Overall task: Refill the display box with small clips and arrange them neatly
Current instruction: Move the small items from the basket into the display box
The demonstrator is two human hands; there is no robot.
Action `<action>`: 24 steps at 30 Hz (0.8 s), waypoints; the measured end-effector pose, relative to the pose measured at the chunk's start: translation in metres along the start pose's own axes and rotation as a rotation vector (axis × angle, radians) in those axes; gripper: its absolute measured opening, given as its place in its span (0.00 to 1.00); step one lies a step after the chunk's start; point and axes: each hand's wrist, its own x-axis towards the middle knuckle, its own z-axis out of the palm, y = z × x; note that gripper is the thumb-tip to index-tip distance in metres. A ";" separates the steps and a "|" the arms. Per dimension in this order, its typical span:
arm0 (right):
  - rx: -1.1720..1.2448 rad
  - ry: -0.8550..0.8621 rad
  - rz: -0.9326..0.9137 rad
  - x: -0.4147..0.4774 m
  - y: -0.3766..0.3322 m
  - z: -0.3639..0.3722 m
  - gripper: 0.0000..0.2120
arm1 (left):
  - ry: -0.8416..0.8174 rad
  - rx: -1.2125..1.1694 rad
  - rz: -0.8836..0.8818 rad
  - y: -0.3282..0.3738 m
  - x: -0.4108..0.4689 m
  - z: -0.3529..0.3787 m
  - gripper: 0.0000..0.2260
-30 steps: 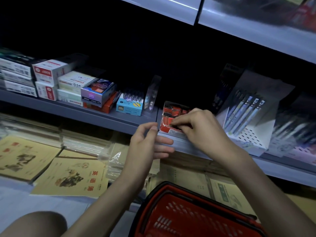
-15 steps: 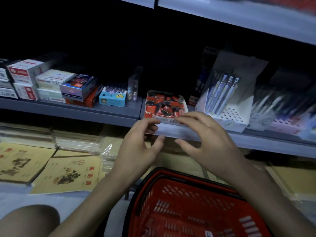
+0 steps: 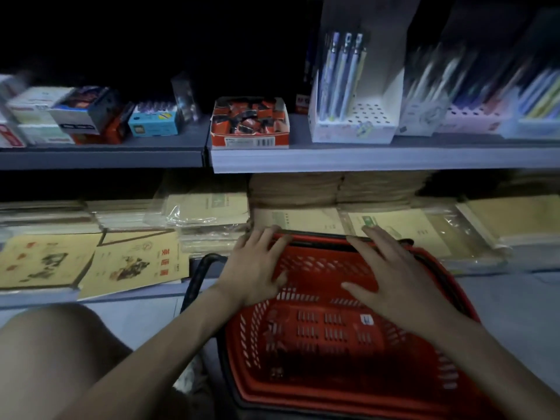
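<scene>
A red display box [image 3: 250, 140] stands at the front of the grey shelf [image 3: 363, 159], filled with several small black and red clips [image 3: 248, 118]. Both hands are well below it, over a red shopping basket [image 3: 333, 353]. My left hand [image 3: 257, 268] hovers above the basket's far rim, fingers spread and straight, holding nothing. My right hand [image 3: 385, 274] is beside it over the basket, fingers also spread and empty. Neither hand touches the box.
A white pen holder [image 3: 354, 125] with pens stands right of the box; a blue box [image 3: 153, 124] and stacked cartons sit to its left. Yellow exercise books [image 3: 133, 262] and wrapped notebook stacks fill the lower shelf. My bare knee [image 3: 51, 359] is at bottom left.
Both hands have left the display box on the shelf edge and dropped down over the red basket. The box now sits alone on the shelf, and the view has tilted down.
</scene>
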 end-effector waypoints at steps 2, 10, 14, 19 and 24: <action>-0.010 -0.056 0.028 -0.018 0.013 0.026 0.41 | -0.087 0.065 -0.014 0.001 0.000 0.019 0.38; -0.016 -0.247 0.123 -0.082 0.039 0.103 0.36 | -0.115 0.127 -0.312 -0.013 0.003 0.051 0.41; 0.196 -0.229 0.216 -0.108 0.048 0.123 0.30 | -0.065 0.046 -0.394 -0.013 0.006 0.048 0.37; 0.147 -0.239 0.162 -0.142 0.039 0.141 0.29 | -0.109 -0.062 -0.470 -0.009 0.002 0.029 0.24; 0.005 -0.488 0.008 -0.168 0.026 0.170 0.27 | -0.148 -0.269 -0.468 -0.001 -0.030 0.016 0.20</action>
